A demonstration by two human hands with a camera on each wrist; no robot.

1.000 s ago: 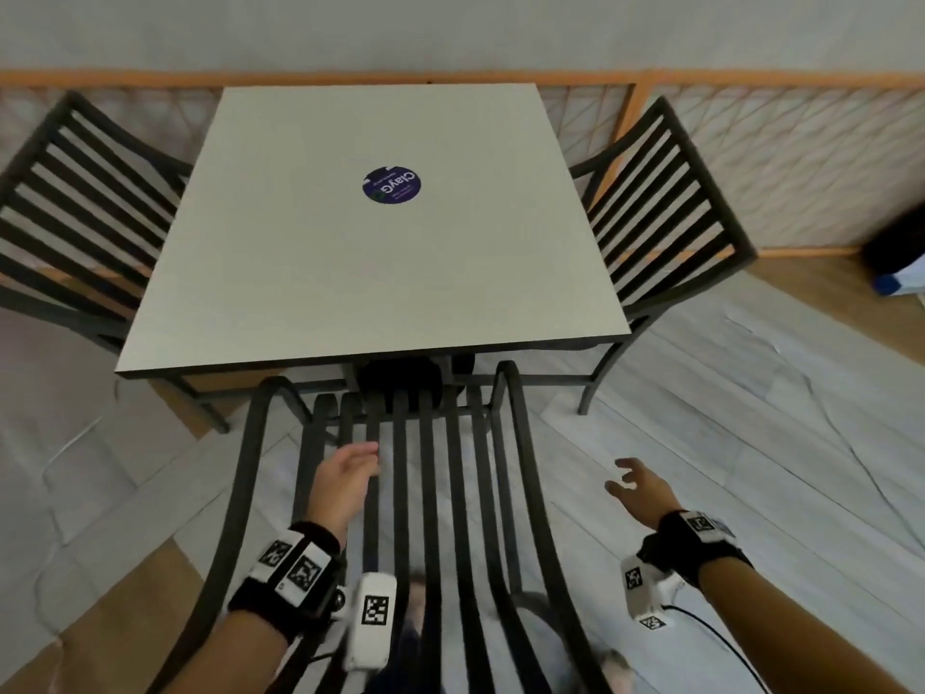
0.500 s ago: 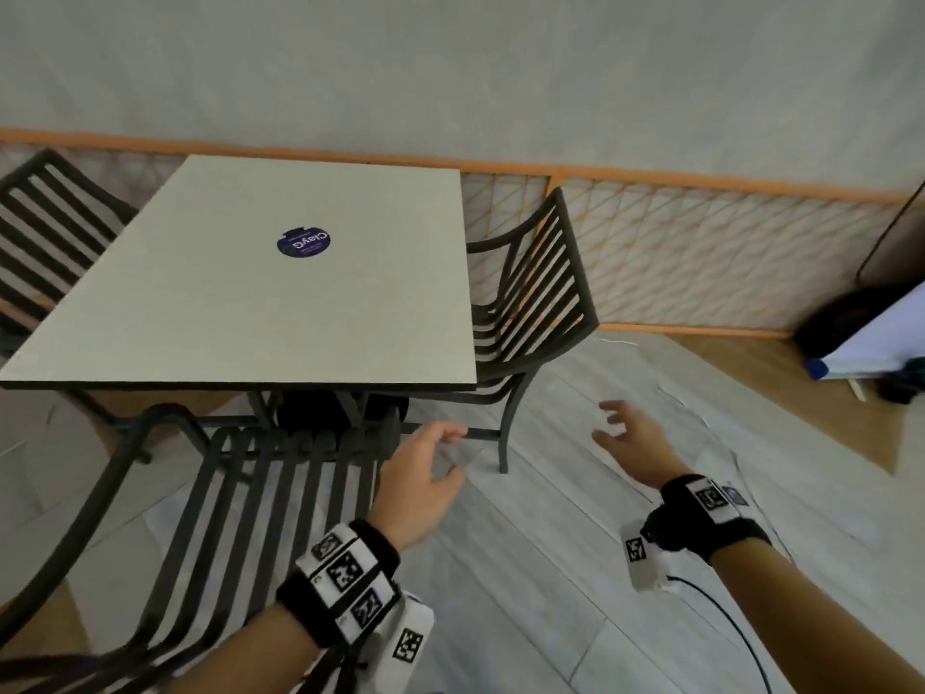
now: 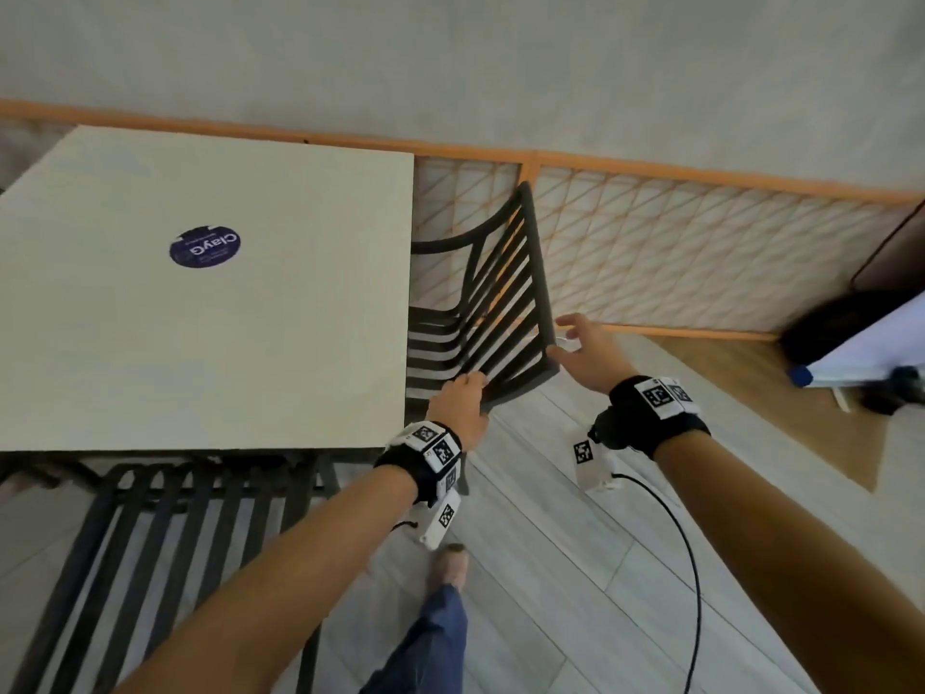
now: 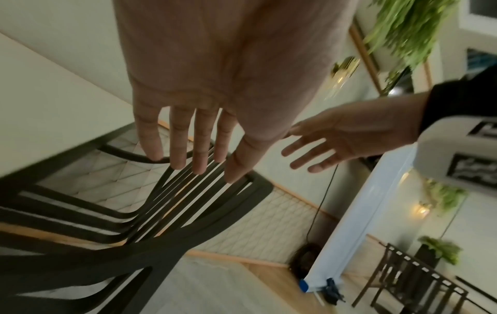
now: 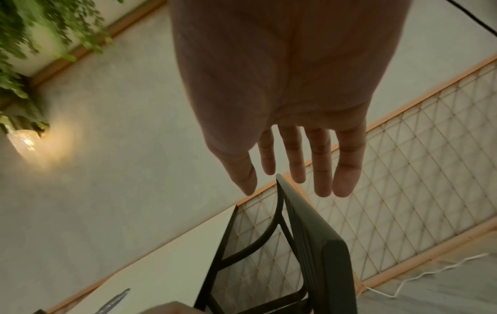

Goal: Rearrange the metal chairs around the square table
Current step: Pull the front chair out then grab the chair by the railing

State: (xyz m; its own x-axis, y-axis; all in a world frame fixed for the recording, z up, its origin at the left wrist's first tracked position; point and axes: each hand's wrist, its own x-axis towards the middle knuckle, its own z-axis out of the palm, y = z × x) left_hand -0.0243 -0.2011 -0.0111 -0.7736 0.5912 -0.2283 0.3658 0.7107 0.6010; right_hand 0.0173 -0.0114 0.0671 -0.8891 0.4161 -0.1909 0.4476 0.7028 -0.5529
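The square white table (image 3: pixel 250 343) with a purple sticker fills the left. A dark slatted metal chair (image 3: pixel 500 303) stands at its right side, seat tucked under the edge. My left hand (image 3: pixel 473 385) is at the near corner of its backrest, and in the left wrist view its fingers (image 4: pixel 193 161) are straight over the slats (image 4: pixel 188 191). My right hand (image 3: pixel 565 338) is at the far end of the top rail. Its fingers (image 5: pixel 322 170) are straight and spread just above the rail (image 5: pixel 317 233). Neither hand grips anything. I cannot tell whether either touches the chair.
A second metal chair (image 3: pixel 175 518) stands at the table's near side, lower left. An orange-framed lattice fence (image 3: pixel 701 252) runs behind. A white roll with a blue end (image 3: pixel 861 353) lies at right. My foot (image 3: pixel 450 563) and a black cable (image 3: pixel 685 543) are on the floor.
My view has swung right. The left hand left the near chair's slats, and both hands have moved forward to the right chair's backrest.
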